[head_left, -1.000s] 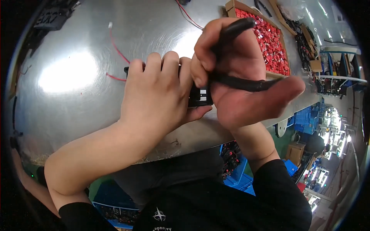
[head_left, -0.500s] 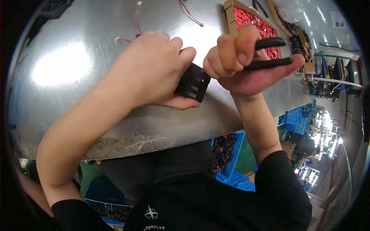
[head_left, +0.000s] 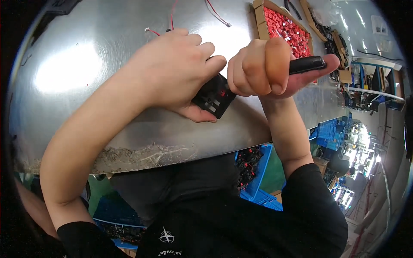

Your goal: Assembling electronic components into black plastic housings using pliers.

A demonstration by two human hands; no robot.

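Note:
My left hand [head_left: 180,71] is closed around a black plastic housing [head_left: 216,95], its thumb along the near edge. The housing is tilted and shows metal contacts and a small red part inside; the rest is covered by my fingers. Against its right side, my right hand [head_left: 264,69] grips a pair of black-handled pliers [head_left: 307,64], fingers wrapped tight and thumb stretched along the handle. The handles are squeezed together, and the jaws are hidden behind my fist. A thin red wire [head_left: 173,17] with a white connector [head_left: 147,30] lies just beyond my left hand.
A cardboard box of small red parts [head_left: 286,28] stands at the far right of the metal table [head_left: 124,148]. Another wire with a connector [head_left: 228,25] lies at the back. Below the front edge is a blue crate [head_left: 261,172] of black and red parts. Another person's arm [head_left: 34,206] shows lower left.
My right hand has squeezed the plier handles from spread apart to together. The housing and my left hand have shifted only slightly.

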